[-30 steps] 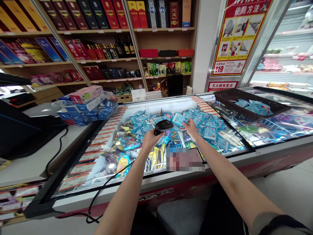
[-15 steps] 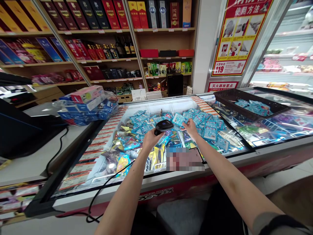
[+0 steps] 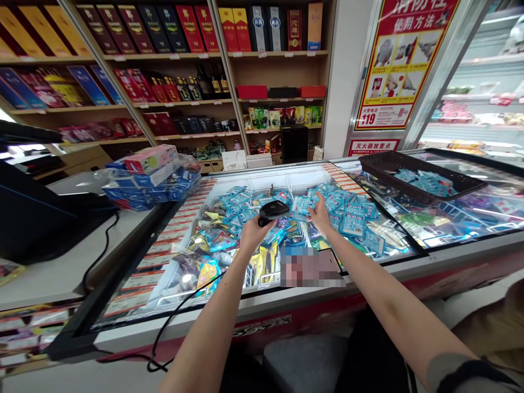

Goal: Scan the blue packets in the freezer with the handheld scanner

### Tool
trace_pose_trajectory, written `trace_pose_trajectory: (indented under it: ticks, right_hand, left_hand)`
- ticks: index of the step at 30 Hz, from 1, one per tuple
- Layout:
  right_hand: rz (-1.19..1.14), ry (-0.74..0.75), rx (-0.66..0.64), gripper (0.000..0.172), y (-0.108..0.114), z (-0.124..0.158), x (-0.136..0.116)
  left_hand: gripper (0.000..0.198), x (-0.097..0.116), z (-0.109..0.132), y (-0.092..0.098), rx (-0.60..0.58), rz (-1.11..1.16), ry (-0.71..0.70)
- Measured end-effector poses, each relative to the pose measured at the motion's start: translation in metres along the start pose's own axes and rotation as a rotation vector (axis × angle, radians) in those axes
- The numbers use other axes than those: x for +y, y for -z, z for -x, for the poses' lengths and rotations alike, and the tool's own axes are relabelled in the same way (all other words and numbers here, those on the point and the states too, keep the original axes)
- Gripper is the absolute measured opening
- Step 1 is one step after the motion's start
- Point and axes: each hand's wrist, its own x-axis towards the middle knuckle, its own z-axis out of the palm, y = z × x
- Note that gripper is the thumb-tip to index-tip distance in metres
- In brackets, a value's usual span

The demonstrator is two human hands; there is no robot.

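Observation:
My left hand (image 3: 252,232) is wrapped around the handle of a black barcode scanner (image 3: 273,210), its head pointing right. My right hand (image 3: 321,217) is at the right edge of a small light-blue packet (image 3: 301,206), with the thumb against it and a finger raised. The scanner's head is just left of this packet, a small gap apart. Many similar blue packets (image 3: 353,218) lie loose on the glass lid, on both sides of my hands. A phone (image 3: 332,261), partly blurred out, lies on the front edge below my right hand.
The glass-topped freezer (image 3: 143,262) holds yellow and dark bags. At the right, a brown tray (image 3: 380,169) carries more blue packets. Plastic-wrapped boxes (image 3: 151,180) stand at the left beside a dark monitor (image 3: 33,202). The scanner's cable (image 3: 164,327) trails over the front edge.
The blue packet at my right hand has come down slightly and lies flatter. My right hand's fingers have shifted, one now pointing up. The left hand and scanner hold nearly still.

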Motion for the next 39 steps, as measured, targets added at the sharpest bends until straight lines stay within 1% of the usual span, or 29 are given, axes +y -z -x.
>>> trace_pose_trajectory:
  ticks: [2,4,6,9,11,13,15,17,20,25,28,32,37,39]
  right_hand:
    - [0.210,0.031,0.006,0.045,0.001,0.000,-0.004]
    - [0.396,0.048,0.010,0.040,0.002,-0.001,-0.009]
    - [0.558,0.086,0.029,0.039,0.001,-0.001,-0.016]
    - [0.760,0.209,0.046,0.046,0.001,0.003,-0.027]
    - [0.842,0.317,-0.016,0.052,0.001,0.006,-0.032]
    - [0.891,0.426,-0.133,0.054,0.001,0.009,-0.034]
    - [0.928,0.488,-0.215,0.050,0.001,0.010,-0.033]
    - [0.959,0.484,-0.221,0.044,0.001,0.008,-0.029]
    - [1.010,0.432,-0.159,0.038,0.002,0.002,-0.022]
    - [1.090,0.309,-0.042,0.035,0.003,-0.011,-0.016]
    - [1.094,0.300,-0.022,0.036,-0.002,-0.015,-0.019]
    - [0.999,0.393,-0.106,0.039,-0.017,-0.016,-0.027]
    - [0.839,0.400,-0.258,0.041,-0.046,-0.019,-0.034]
    - [0.798,0.438,-0.331,0.045,-0.056,-0.022,-0.036]
  left_hand:
    - [0.054,-0.001,0.000,0.002,0.006,-0.001,0.006]
    - [0.053,-0.001,0.000,0.003,0.021,0.003,0.011]
    - [0.053,-0.001,0.000,0.004,0.038,0.008,0.013]
    - [0.051,0.000,0.002,0.005,0.052,0.010,0.015]
    - [0.049,0.002,0.003,0.005,0.055,0.013,0.014]
    - [0.046,0.004,0.004,0.006,0.063,0.025,0.018]
    - [0.044,0.006,0.004,0.006,0.081,0.044,0.026]
    - [0.042,0.005,0.003,0.007,0.099,0.058,0.037]
    - [0.040,-0.002,0.001,0.012,0.112,0.047,0.045]
    - [0.043,-0.021,-0.004,0.025,0.126,0.054,0.078]
    - [0.045,-0.030,-0.007,0.028,0.117,0.117,0.096]
    - [0.045,-0.034,-0.012,0.028,0.101,0.125,0.094]
    - [0.045,-0.032,-0.013,0.030,0.142,0.125,0.116]
    - [0.045,-0.033,-0.013,0.033,0.145,0.116,0.120]
